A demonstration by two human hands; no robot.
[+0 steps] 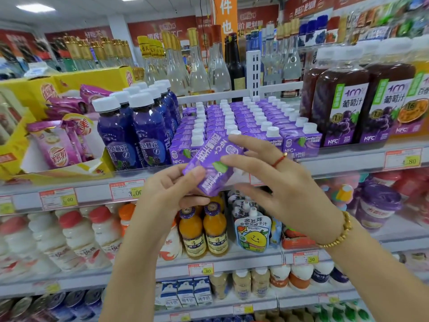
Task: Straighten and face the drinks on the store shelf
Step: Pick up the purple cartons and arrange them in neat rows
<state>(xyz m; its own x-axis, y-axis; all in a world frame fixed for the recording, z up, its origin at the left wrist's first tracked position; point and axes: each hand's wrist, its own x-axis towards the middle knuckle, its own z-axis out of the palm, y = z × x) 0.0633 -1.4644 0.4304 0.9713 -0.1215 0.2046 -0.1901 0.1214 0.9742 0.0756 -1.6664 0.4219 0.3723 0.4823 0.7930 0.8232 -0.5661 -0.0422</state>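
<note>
Loose carton [212, 165] held tilted, cap end up, in front of the shelf edge [348, 160].

Far left: dark blue bottles [139, 126] upright on the shelf, just beside the shelved cartons [243, 112] in packed rows. Left hand [171, 194] pinching the lower end of the loose carton between thumb and fingers, just below the front row. Right hand [285, 182] released, fingers straight, tips apparently touching the carton's upper face, contact not clear. Far right: grape juice bottles [343, 105] upright.
</note>
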